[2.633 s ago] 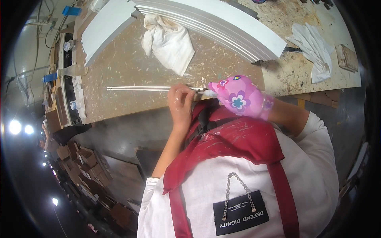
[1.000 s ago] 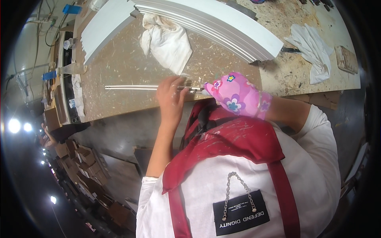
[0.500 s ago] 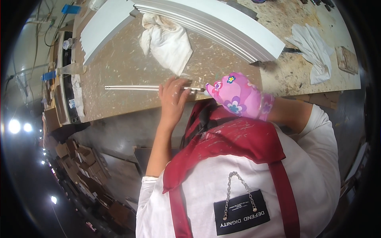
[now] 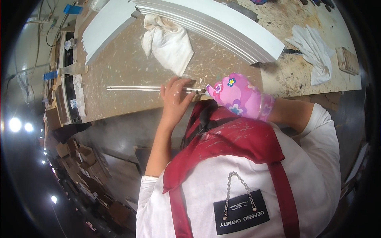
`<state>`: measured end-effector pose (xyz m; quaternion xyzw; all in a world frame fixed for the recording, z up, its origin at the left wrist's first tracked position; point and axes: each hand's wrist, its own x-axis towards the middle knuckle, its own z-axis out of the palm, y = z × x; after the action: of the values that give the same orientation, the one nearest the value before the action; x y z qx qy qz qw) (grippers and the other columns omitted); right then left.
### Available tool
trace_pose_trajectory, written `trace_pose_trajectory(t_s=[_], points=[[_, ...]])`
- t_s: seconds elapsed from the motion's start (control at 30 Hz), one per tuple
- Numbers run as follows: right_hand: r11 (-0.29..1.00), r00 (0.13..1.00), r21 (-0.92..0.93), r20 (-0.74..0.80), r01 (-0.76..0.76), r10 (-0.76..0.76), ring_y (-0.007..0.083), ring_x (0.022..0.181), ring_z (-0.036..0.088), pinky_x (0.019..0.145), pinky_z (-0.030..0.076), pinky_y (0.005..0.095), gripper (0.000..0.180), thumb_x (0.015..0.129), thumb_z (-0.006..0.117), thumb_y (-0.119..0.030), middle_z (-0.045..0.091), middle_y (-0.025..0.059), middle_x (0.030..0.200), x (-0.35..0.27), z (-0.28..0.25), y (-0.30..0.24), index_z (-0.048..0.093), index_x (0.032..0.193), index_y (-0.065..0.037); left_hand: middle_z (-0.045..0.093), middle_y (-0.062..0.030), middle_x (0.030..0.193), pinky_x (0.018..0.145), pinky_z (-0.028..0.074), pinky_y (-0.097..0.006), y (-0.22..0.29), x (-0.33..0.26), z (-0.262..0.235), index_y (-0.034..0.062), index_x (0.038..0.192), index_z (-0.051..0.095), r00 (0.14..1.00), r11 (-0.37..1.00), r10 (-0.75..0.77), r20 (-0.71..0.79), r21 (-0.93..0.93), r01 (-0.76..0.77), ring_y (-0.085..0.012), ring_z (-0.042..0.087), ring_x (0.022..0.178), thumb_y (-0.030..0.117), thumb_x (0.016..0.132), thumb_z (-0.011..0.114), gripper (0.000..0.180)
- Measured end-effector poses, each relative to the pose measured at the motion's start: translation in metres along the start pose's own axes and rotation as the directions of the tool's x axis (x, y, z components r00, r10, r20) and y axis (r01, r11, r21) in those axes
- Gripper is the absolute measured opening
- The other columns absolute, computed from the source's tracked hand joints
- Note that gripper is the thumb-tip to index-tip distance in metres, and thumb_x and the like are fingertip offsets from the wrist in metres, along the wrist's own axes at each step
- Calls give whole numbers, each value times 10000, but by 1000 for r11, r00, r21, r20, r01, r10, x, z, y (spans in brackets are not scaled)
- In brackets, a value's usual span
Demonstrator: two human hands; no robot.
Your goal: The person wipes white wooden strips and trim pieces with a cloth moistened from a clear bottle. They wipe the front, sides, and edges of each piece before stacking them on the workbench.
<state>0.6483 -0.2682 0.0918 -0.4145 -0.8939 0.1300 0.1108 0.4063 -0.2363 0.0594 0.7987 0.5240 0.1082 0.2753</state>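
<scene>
A long, thin white strip [image 4: 135, 89] lies along the front of the worktable [image 4: 115, 105], with what looks like a narrow gap down its length. My bare left hand [image 4: 174, 93] is over its right part, fingers bent and thumb on the near side, closed on it. A pink flowered cover [image 4: 240, 93] hides my right hand, gathered at the wrist. From the cover's left tip a small pale end [image 4: 207, 93] points at the strip's right end, close beside small dark bits. The covered fingers appear closed, but what they hold is hidden.
A crumpled white cloth [image 4: 168, 41] lies beyond my left hand. Long white panels [image 4: 107, 31] and a stack of grooved white profiles [image 4: 222, 29] stretch across the back. Another white cloth [image 4: 313, 51] and a stained wooden block [image 4: 347, 60] lie at the right.
</scene>
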Motion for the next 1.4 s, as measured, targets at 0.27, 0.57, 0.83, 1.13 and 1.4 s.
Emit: trace_pose_trajectory(t_s=[0.27,0.57,0.83,1.13,1.4], points=[[849,965,460,138,-260,221,260,844,645,748,507,345,458,833,554,-56,663,114,1030,-34,10,17,499,1287,-29,587,9,1243,1121,90,-527,0,0,6,149,1215,573,999,999,17,-35,31,-16,-256,379,1329,262,838,689,411],[896,949,318,54,-310,310,265,825,620,706,502,367,439,906,523,-116,627,113,1136,-44,14,10,478,1341,-71,554,-13,1277,1123,73,-522,3,-1,10,145,1262,535,998,996,43,-51,84,-39,-280,340,1352,266,837,664,460],[869,926,390,-91,-305,366,298,792,643,686,516,399,360,897,535,-163,650,121,938,-48,19,9,519,1249,-88,547,-45,1275,1123,69,-508,2,-2,18,107,1287,509,993,992,60,-103,116,-48,-286,323,1358,311,815,671,539],[866,919,409,-135,-289,370,310,815,645,709,516,408,359,911,532,-177,653,128,977,-51,23,12,524,1258,-84,571,-51,1246,1117,71,-528,0,-2,24,104,1311,479,989,988,64,-130,148,-44,-279,322,1360,312,803,680,584],[796,900,561,-192,-226,391,337,916,634,775,519,428,377,901,573,-182,644,154,1102,-62,27,12,545,1263,-78,592,-56,1199,1092,156,-554,3,-3,30,80,1309,466,970,976,101,-221,211,-53,-294,384,1310,258,752,711,633]])
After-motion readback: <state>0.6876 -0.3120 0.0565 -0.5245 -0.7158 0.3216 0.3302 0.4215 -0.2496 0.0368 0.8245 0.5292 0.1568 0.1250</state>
